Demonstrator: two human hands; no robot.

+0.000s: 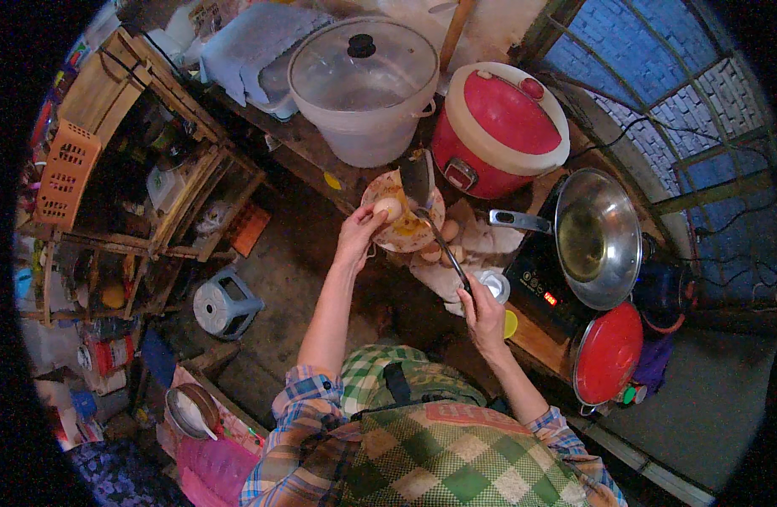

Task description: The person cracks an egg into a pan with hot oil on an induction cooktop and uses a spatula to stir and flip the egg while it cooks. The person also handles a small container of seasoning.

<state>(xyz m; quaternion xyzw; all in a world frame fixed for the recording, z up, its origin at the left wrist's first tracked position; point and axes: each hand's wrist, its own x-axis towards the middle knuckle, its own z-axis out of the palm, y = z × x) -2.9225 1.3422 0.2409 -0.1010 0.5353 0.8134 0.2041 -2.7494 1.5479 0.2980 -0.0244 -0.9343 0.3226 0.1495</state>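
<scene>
My left hand (360, 234) holds a pale egg (388, 208) over a small round bowl (376, 193) that has yellow liquid in it. My right hand (481, 309) grips the long handle of a metal spatula (418, 179), and its flat blade rests over the bowl beside the egg. Two more eggs (443, 239) lie on a white cloth just to the right of the bowl. The bowl sits at the edge of a wooden counter (312, 152).
On the counter stand a large lidded white pot (363, 84) and a red rice cooker (500, 127). A steel wok (595, 237) sits on an induction stove (540, 283), a red lid (606, 352) beside it. A small stool (223, 304) and wooden shelves (143, 194) are at left.
</scene>
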